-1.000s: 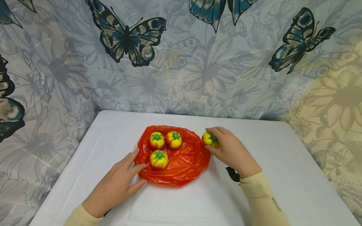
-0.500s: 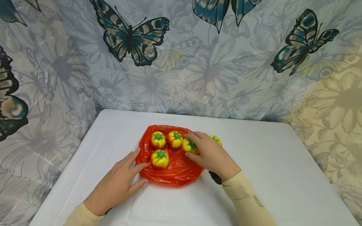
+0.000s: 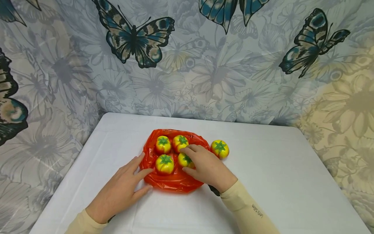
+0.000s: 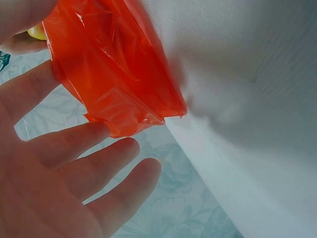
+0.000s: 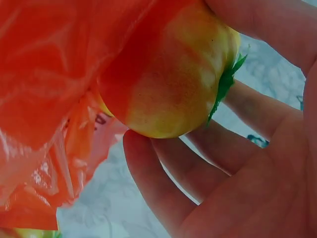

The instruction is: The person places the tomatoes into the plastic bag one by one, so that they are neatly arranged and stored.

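Holding a tomato (image 3: 185,161) on the red bag's (image 3: 178,180) right half with right hand (image 3: 205,167); left hand (image 3: 119,188), fingers spread, is touching bag's left edge. Loose tomato (image 3: 219,149) is sitting at bag's right edge, possibly risking rolling if bag gets tugged.

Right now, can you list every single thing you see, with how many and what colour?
Table: one, white, in the middle
Patterned backdrop: one, grey-blue, yellowish at right, behind the table
Butterflies: at least five, blue, black and beige, on the backdrop, some cut off
Plastic bag: one, red, on the table
Tomatoes: five, red-yellow with green tops; four on the bag, one at its right edge
Sleeves: two, cream, on the person's arms
Left grip: one, bare, at the bag's left edge
Right grip: one, bare, holding a tomato
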The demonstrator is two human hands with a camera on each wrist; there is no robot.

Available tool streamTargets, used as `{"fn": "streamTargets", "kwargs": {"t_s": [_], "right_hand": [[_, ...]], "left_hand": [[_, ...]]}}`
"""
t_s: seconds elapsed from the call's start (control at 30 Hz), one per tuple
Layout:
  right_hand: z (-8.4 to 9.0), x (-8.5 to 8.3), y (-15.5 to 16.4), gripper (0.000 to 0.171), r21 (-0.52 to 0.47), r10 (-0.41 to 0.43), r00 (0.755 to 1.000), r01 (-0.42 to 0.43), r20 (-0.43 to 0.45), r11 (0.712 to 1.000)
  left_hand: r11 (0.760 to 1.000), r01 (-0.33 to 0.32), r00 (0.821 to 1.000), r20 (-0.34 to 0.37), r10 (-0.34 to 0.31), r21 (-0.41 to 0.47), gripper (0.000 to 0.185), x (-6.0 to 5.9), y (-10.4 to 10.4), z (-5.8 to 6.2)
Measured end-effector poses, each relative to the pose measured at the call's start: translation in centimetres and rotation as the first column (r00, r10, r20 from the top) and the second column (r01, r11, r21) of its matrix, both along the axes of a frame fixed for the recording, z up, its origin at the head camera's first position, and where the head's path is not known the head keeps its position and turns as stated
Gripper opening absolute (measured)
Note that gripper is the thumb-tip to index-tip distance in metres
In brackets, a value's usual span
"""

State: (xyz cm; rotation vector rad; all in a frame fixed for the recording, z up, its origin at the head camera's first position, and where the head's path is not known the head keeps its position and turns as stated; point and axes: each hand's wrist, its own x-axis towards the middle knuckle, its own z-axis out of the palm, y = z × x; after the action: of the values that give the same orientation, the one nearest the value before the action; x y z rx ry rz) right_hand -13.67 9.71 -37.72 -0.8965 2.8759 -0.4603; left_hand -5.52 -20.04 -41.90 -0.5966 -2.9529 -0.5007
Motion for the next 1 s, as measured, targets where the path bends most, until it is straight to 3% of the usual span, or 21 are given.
{"fn": "streamTargets", "kwargs": {"t_s": [0.4,0.6,1.0], "right_hand": [[-0.5,0.3,-1.2,0.055,0.047,0.053,0.994,-0.057,0.093,0.997],[-0.6,0.4,-1.2,0.056,0.060,0.051,0.994,-0.057,0.101,0.997],[-0.8,0.8,-1.3,0.053,0.067,0.086,0.992,-0.092,0.091,0.994]], "left_hand": [[1.000,-0.003,1.000,0.002,0.003,-0.016,0.054,0.0,-0.2,0.0],[1.000,0.006,1.000,-0.022,-0.006,-0.002,0.053,-0.1,-0.2,-0.1],[1.000,-0.003,1.000,-0.003,0.003,-0.006,0.053,0.0,0.0,-0.2]]}}
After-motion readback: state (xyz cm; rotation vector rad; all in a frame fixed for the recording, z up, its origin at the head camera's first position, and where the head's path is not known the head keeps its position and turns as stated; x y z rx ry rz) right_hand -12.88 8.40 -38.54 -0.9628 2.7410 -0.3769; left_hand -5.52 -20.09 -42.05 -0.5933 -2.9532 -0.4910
